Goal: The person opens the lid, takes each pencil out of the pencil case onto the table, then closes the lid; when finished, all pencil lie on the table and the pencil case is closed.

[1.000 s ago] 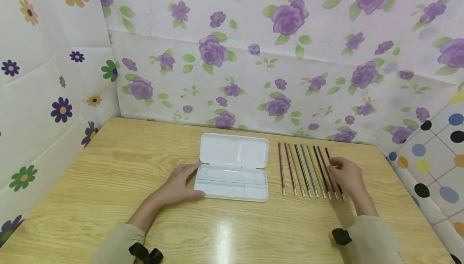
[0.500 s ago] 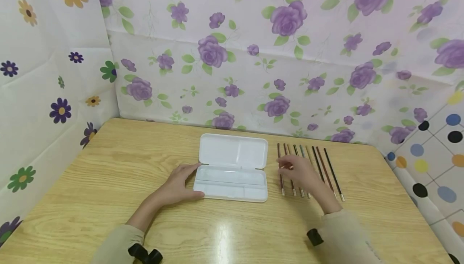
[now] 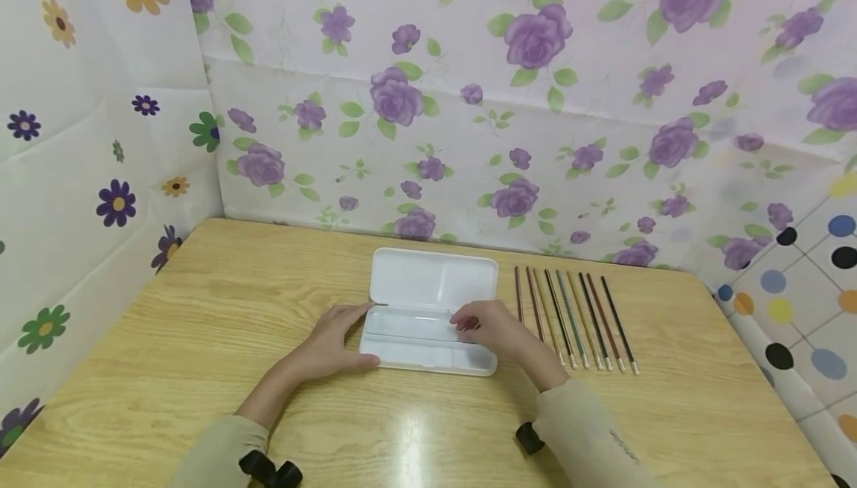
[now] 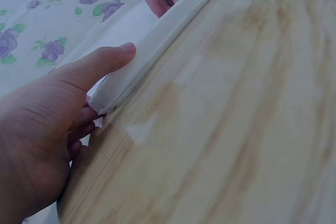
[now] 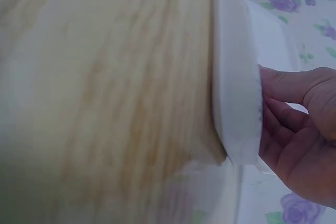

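A white pencil box (image 3: 405, 358) lies with its hinged lid (image 3: 408, 277) folded back, its shallow base split by low dividers. At the left end, my left hand (image 3: 332, 347) grips the box, thumb (image 4: 113, 59) on the front edge and fingers round the back corner. My right hand (image 3: 492, 324) dips over the right part of the base, fingers loosely bent; nothing shows in it. In the right wrist view its fingertips sit behind the box's front wall (image 5: 236, 77), partly hidden. Several pencils (image 3: 569, 317) lie in a row to the right.
The wooden table (image 3: 321, 428) carries everything, with a light reflection near its front. Behind it hangs a floral cloth (image 3: 455, 138). My right forearm (image 3: 545, 369) crosses in front of the leftmost pencils. Black wrist cameras (image 3: 529, 437) sit at both sleeves.
My right hand has swept left from the rightmost pencil, across the row, to the pencil box. The pencils stay in their row. My left hand has kept its place.
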`<state>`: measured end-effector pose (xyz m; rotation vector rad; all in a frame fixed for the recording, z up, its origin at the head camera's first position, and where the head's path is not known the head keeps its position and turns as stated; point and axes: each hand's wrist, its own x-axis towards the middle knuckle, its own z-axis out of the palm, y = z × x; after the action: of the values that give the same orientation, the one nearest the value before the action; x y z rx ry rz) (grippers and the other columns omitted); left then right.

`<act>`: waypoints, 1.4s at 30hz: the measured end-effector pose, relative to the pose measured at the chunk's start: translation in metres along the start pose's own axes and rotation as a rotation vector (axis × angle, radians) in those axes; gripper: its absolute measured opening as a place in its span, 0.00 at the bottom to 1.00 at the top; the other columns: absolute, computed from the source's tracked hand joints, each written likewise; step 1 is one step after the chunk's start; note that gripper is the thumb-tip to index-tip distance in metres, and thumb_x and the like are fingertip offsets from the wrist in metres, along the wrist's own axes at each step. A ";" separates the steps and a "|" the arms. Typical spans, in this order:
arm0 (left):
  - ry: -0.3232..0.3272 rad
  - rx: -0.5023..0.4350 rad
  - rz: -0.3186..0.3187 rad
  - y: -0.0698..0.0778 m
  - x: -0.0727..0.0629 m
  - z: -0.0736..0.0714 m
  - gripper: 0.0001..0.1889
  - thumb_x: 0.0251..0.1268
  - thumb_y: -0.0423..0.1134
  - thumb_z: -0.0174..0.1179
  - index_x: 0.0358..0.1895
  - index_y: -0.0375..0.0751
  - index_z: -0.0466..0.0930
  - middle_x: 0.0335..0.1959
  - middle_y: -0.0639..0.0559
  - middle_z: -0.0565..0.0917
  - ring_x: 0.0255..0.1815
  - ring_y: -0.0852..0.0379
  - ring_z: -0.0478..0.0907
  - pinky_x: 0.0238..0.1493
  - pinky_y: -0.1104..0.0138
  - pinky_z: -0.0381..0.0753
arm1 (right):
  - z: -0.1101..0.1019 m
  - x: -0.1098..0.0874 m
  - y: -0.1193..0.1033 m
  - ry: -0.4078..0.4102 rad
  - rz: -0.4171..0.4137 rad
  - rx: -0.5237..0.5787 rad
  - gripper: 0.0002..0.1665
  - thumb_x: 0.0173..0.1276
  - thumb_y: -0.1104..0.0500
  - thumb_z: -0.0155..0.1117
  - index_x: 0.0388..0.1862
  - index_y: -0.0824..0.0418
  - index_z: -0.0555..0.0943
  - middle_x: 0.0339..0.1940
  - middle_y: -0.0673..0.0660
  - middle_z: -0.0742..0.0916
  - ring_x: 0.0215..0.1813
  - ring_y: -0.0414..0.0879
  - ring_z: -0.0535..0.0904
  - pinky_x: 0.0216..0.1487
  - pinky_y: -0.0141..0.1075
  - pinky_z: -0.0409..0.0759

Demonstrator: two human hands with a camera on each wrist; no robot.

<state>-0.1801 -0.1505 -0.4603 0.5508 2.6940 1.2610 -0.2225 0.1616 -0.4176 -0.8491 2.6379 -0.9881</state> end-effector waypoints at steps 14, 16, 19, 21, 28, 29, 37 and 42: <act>0.000 -0.011 0.000 0.000 0.000 -0.001 0.51 0.48 0.57 0.73 0.74 0.39 0.58 0.65 0.39 0.64 0.66 0.37 0.56 0.60 0.37 0.60 | 0.006 0.009 0.000 -0.038 0.016 -0.111 0.08 0.59 0.68 0.71 0.39 0.63 0.86 0.32 0.49 0.85 0.36 0.40 0.79 0.40 0.32 0.78; 0.001 -0.013 -0.001 0.000 0.000 -0.001 0.51 0.48 0.57 0.73 0.74 0.39 0.58 0.66 0.39 0.64 0.66 0.37 0.56 0.60 0.37 0.59 | 0.007 0.009 -0.001 -0.037 0.004 -0.133 0.08 0.60 0.67 0.70 0.39 0.63 0.87 0.32 0.48 0.85 0.36 0.39 0.79 0.40 0.32 0.78; 0.004 -0.014 0.001 -0.001 0.000 -0.001 0.52 0.48 0.57 0.73 0.74 0.39 0.59 0.65 0.39 0.64 0.66 0.37 0.55 0.60 0.37 0.58 | 0.008 0.009 -0.004 -0.021 -0.024 -0.161 0.07 0.61 0.67 0.70 0.38 0.62 0.87 0.33 0.49 0.85 0.36 0.40 0.79 0.39 0.32 0.78; 0.010 -0.013 0.003 -0.001 0.000 -0.001 0.52 0.47 0.57 0.73 0.74 0.39 0.59 0.65 0.40 0.65 0.66 0.37 0.56 0.60 0.37 0.58 | 0.008 0.008 -0.005 -0.006 -0.050 -0.188 0.06 0.61 0.67 0.70 0.38 0.62 0.88 0.33 0.49 0.85 0.36 0.41 0.80 0.40 0.32 0.78; 0.007 0.009 0.013 -0.001 0.001 0.000 0.52 0.48 0.58 0.73 0.74 0.39 0.59 0.64 0.41 0.66 0.64 0.39 0.58 0.59 0.39 0.61 | 0.007 0.006 -0.005 0.009 -0.056 -0.206 0.06 0.61 0.67 0.70 0.38 0.62 0.87 0.34 0.50 0.86 0.37 0.43 0.81 0.40 0.32 0.79; 0.006 0.004 0.009 -0.001 0.001 0.000 0.52 0.47 0.58 0.73 0.74 0.40 0.59 0.64 0.41 0.65 0.64 0.40 0.58 0.59 0.39 0.61 | 0.007 0.006 -0.005 0.006 -0.053 -0.201 0.06 0.60 0.67 0.71 0.38 0.63 0.88 0.34 0.50 0.86 0.38 0.43 0.81 0.41 0.32 0.79; 0.003 0.008 0.007 0.001 0.001 -0.001 0.52 0.48 0.58 0.73 0.74 0.40 0.59 0.65 0.39 0.65 0.66 0.38 0.57 0.60 0.38 0.60 | 0.007 0.008 -0.003 -0.013 -0.099 -0.273 0.07 0.58 0.69 0.72 0.35 0.62 0.89 0.33 0.51 0.87 0.39 0.45 0.82 0.42 0.37 0.80; 0.007 0.014 0.018 0.000 0.000 -0.001 0.51 0.49 0.58 0.72 0.74 0.38 0.59 0.65 0.38 0.65 0.65 0.37 0.57 0.59 0.38 0.60 | 0.009 0.007 -0.004 -0.021 -0.082 -0.258 0.08 0.60 0.70 0.69 0.38 0.64 0.88 0.34 0.53 0.86 0.39 0.46 0.82 0.42 0.37 0.80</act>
<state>-0.1807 -0.1508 -0.4600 0.5753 2.7117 1.2511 -0.2235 0.1502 -0.4219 -1.0224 2.7714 -0.6592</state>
